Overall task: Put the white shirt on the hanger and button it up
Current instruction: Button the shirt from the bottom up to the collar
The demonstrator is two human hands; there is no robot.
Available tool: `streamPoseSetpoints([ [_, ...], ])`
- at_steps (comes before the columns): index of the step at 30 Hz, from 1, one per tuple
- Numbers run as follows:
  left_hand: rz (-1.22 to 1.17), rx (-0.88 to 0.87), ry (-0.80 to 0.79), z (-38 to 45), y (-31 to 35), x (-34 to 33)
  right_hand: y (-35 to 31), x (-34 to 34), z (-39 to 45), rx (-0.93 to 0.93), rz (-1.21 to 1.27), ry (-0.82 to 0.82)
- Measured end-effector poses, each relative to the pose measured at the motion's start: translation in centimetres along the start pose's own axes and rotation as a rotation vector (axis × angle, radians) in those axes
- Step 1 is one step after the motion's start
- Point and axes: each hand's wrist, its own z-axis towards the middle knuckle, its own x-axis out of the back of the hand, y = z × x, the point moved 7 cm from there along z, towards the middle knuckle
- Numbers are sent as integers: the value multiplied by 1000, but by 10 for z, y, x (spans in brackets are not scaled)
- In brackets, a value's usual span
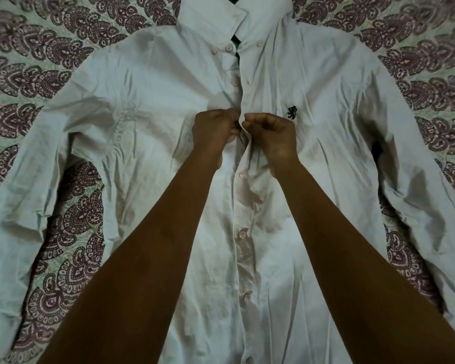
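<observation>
Buttoning is midway: the left hand [216, 127] and right hand [269, 132] pinch the white shirt [147, 106] placket edges together on the bed; buttons beyond the fingers [234, 119] look unfastened, so next comes pushing this button through.

The shirt [147, 106] is plain white with a faint bluish cast in the dim light, and its buttons [243, 175] down the front are a pale pinkish white. On the chest sits a small dark, nearly black, embroidered emblem [291, 112], and a narrow strip of something black [237, 47] shows in the gap below the collar. Under the shirt, the bedspread [71, 232] is pale green, printed with rows of dark maroon paisley shapes filled with pinkish-white dots and scrolls.
</observation>
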Motion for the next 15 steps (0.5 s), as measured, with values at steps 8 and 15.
streamPoseSetpoints([
  [8,-51,-68,72,1,-7,-2,-1,-9,-22,177,-228,318],
  [15,-6,-108,208,-3,-7,-3,-1,-10,-22,166,-322,329],
])
